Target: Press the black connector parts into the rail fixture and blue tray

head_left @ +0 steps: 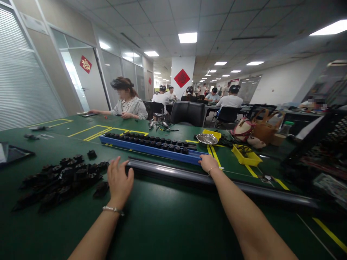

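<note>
Blue and straight-sided, the long, narrow tray (pixel 151 151) before you in the head view lies on the green table (pixel 168 224), slanting from its left end, farther off, to its right end, nearer you. It sits beyond the glossy black tube (pixel 173 172), towards the table's far edge. Small, knobbly black parts (pixel 151 139) stand close together in lengthwise rows inside it, filling most of its length; near its right end the blue floor shows. Its near wall is smooth and plain, with small yellow marks towards the left.

Your right hand (pixel 210 164) reaches over the tube and has its fingers bent around the tray's right end, grasping it. Your left hand (pixel 118 180) is released, fingers spread and empty, by the tube's left end; whether it touches the tube you cannot tell.

To the left of that hand spreads a loose heap of black parts (pixel 65 177), towards the table's left edge. Past the tray's right end are a shiny round metal bowl (pixel 207 139) and, farther right, an open yellow plastic bin (pixel 244 160) with dark items inside. A brown handbag (pixel 267 124) stands behind the bin. At the far left edge of the table sits a person in a light grey jacket (pixel 138 108), arms resting on it.
</note>
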The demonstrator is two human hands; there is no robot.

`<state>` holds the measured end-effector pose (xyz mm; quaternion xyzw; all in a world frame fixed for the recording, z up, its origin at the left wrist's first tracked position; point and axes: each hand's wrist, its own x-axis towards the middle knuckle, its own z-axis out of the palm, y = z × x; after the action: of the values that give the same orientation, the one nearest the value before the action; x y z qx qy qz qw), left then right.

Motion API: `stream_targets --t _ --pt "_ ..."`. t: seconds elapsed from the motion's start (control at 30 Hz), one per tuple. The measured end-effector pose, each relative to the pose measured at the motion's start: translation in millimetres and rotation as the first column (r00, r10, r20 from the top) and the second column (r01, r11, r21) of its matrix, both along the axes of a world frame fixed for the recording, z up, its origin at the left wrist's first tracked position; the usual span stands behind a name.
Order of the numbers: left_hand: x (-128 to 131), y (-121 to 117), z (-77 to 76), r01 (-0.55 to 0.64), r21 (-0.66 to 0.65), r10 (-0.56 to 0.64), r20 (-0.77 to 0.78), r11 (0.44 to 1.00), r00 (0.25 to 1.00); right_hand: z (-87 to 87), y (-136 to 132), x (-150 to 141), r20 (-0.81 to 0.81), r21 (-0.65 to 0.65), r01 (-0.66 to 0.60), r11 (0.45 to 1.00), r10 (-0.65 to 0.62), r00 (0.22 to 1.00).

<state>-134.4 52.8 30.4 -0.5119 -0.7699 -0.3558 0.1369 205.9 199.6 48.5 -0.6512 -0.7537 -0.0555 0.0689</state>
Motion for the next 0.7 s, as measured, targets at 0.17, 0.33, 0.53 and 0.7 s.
stream_targets --t 0.17,0.33,0.53,0.7 --pt "54 24 9.3 0.431 0.143 -0.447 0.449 0.891 0.774 27.7 -26 -5 0.040 0.066 -0.074 0.995 0.072 0.997" --pt "83 61 21.2 0.263 0.269 -0.282 0.959 0.927 0.009 50.9 -61 -6 0.072 0.125 -0.096 0.987 0.087 0.994" --pt "64 89 32.4 0.130 0.228 -0.161 0.906 0.965 -0.392 49.1 -106 4 0.085 0.189 -0.093 0.978 0.078 0.993" --pt "59 82 34.3 0.174 0.214 -0.129 0.907 0.961 -0.401 50.1 -136 22 0.106 0.325 -0.150 0.934 0.122 0.987"
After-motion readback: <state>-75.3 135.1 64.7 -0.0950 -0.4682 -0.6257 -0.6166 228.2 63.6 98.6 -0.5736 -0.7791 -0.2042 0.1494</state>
